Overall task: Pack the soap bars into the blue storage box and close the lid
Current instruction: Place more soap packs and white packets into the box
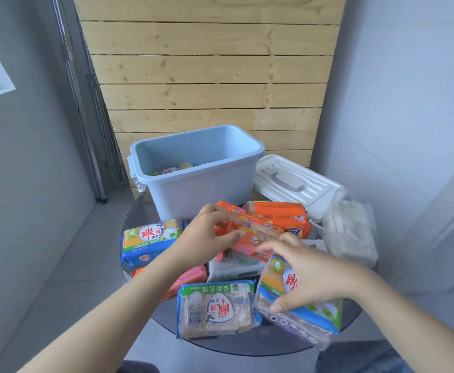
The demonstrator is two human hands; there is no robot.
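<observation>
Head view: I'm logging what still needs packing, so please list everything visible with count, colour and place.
Open blue plastic storage box: one, far side of the table, at least one yellow-and-blue pack inside.
White ribbed lid with grey handle: one, off the box, to its right.
Round dark glass table: one, under everything.
Blue-and-yellow wrapped soap packs: three, left, front centre, front right.
Orange wrapped soap packs: at least two, centre, near the box.
Pink packs: count unclear, mostly hidden.
Clear plastic bundle: one, right edge.
Left hand: grips an orange pack.
Right hand: on the front-right pack.
</observation>
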